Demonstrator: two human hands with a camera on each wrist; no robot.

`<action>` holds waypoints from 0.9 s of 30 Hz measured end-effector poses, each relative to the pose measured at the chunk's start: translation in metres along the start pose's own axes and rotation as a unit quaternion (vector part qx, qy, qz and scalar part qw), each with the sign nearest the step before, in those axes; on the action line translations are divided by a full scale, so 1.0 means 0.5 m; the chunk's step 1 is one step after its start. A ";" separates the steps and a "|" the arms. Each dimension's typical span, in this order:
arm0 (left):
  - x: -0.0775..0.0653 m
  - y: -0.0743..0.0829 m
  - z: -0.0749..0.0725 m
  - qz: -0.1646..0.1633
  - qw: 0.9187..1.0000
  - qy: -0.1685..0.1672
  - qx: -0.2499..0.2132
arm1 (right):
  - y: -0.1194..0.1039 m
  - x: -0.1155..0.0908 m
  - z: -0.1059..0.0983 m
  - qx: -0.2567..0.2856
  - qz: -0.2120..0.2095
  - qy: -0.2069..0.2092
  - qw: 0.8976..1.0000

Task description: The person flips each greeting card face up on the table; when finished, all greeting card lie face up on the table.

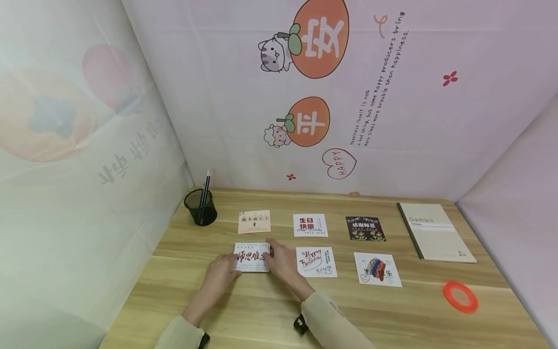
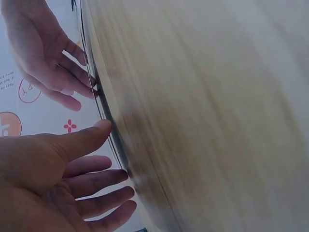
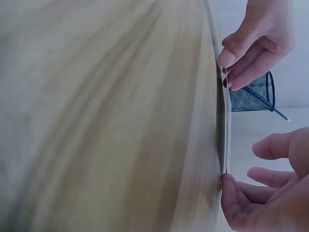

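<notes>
A white square card with red brush-style Chinese characters lies between both hands in the head view, low over the table, in the front row at the left. My left hand pinches its left edge, the thumb at the near corner. At the right edge, my right hand holds the card with curled fingers and covers the end of the lettering. The right wrist view shows the card edge-on, with right fingertips against its end and the right thumb raised above it.
Behind the held card lies a beige card. To the right are a red-lettered birthday card, another birthday card, a dark card and a cake card. A mesh pen cup, notebook and red tape roll stand farther out.
</notes>
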State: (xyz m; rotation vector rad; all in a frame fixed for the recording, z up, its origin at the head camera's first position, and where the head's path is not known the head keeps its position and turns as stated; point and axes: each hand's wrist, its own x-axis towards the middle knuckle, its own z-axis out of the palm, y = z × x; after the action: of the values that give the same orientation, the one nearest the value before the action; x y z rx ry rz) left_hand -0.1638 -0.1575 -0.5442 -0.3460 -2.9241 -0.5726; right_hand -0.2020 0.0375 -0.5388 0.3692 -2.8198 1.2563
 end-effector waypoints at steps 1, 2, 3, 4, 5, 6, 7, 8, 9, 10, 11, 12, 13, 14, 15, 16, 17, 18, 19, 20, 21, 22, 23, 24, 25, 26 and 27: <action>0.000 0.000 0.000 0.000 1.000 -0.003 0.004 | 0.000 0.000 0.001 -0.004 -0.001 -0.001 1.000; 0.000 0.000 0.001 0.000 1.000 -0.006 0.007 | 0.000 -0.001 0.003 -0.008 -0.001 -0.002 1.000; -0.001 0.000 0.001 0.001 1.000 -0.006 0.010 | 0.000 -0.001 0.004 -0.014 -0.003 0.000 1.000; -0.001 0.000 0.001 0.001 1.000 -0.008 0.012 | -0.001 -0.002 0.005 -0.019 -0.005 0.001 1.000; -0.001 0.001 0.001 0.001 1.000 -0.010 0.017 | -0.001 -0.003 0.006 -0.025 -0.006 0.002 1.000; -0.001 0.002 0.001 0.003 1.000 -0.011 0.022 | -0.001 -0.004 0.007 -0.029 -0.008 0.004 1.000; -0.001 0.004 0.000 0.003 1.000 -0.014 0.028 | -0.002 -0.005 0.008 -0.033 -0.010 0.006 0.999; -0.001 0.004 0.000 0.005 0.999 -0.016 0.035 | -0.002 -0.006 0.009 -0.038 -0.011 0.007 0.999; 0.000 0.005 0.000 0.006 0.999 -0.018 0.042 | -0.003 -0.006 0.010 -0.044 -0.014 0.009 0.999; 0.000 0.006 0.000 0.007 0.999 -0.020 0.048 | -0.003 -0.007 0.010 -0.049 -0.015 0.010 0.999; 0.001 0.007 0.000 0.008 0.998 -0.022 0.056 | -0.003 -0.007 0.010 -0.053 -0.017 0.012 0.998; 0.002 0.007 0.000 0.009 0.998 -0.022 0.060 | -0.003 -0.007 0.009 -0.058 -0.019 0.013 0.998; 0.003 0.008 0.000 0.007 0.998 -0.023 0.064 | -0.003 -0.006 0.009 -0.060 -0.020 0.014 0.998; 0.004 0.009 0.001 0.008 0.998 -0.022 0.066 | -0.003 -0.006 0.008 -0.062 -0.020 0.014 0.998; 0.005 0.009 0.001 0.009 0.997 -0.022 0.067 | -0.002 -0.005 0.007 -0.064 -0.020 0.014 0.998; 0.005 0.010 0.001 0.010 0.997 -0.019 0.068 | -0.001 -0.005 0.006 -0.063 -0.020 0.015 0.998; 0.005 0.010 0.001 0.011 0.997 -0.017 0.071 | 0.000 -0.005 0.004 -0.062 -0.021 0.014 0.998; 0.004 0.010 0.001 0.013 0.997 -0.014 0.072 | 0.001 -0.006 0.003 -0.060 -0.022 0.012 0.998; 0.003 0.010 0.001 0.015 0.997 -0.012 0.074 | 0.002 -0.006 0.001 -0.057 -0.024 0.010 0.998; 0.002 0.011 0.000 0.017 0.997 -0.009 0.077 | 0.003 -0.008 -0.002 -0.057 -0.027 0.008 0.998; 0.001 0.011 -0.002 0.017 0.997 -0.008 0.079 | 0.003 -0.010 -0.004 -0.056 -0.031 0.006 0.998; 0.000 0.012 -0.003 0.017 0.997 -0.006 0.079 | 0.004 -0.012 -0.008 -0.057 -0.036 0.005 0.998; -0.001 0.013 -0.005 0.015 0.997 -0.006 0.079 | 0.003 -0.014 -0.012 -0.060 -0.045 0.005 0.997; -0.002 0.014 -0.007 0.013 0.997 -0.005 0.077 | 0.002 -0.017 -0.018 -0.064 -0.055 0.005 0.996; -0.002 0.015 -0.010 0.009 0.997 -0.003 0.073 | 0.001 -0.019 -0.024 -0.071 -0.068 0.008 0.995; -0.001 0.016 -0.012 0.007 0.998 0.000 0.070 | 0.000 -0.021 -0.030 -0.078 -0.082 0.011 0.994; 0.001 0.016 -0.014 0.007 0.998 0.006 0.066 | -0.002 -0.023 -0.037 -0.084 -0.096 0.016 0.992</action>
State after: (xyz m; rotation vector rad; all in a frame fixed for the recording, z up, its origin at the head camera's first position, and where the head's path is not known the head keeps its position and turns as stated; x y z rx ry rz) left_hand -0.1616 -0.1529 -0.5349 -0.3450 -2.9261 -0.3762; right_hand -0.1918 0.0528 -0.5270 0.5905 -2.7569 0.9732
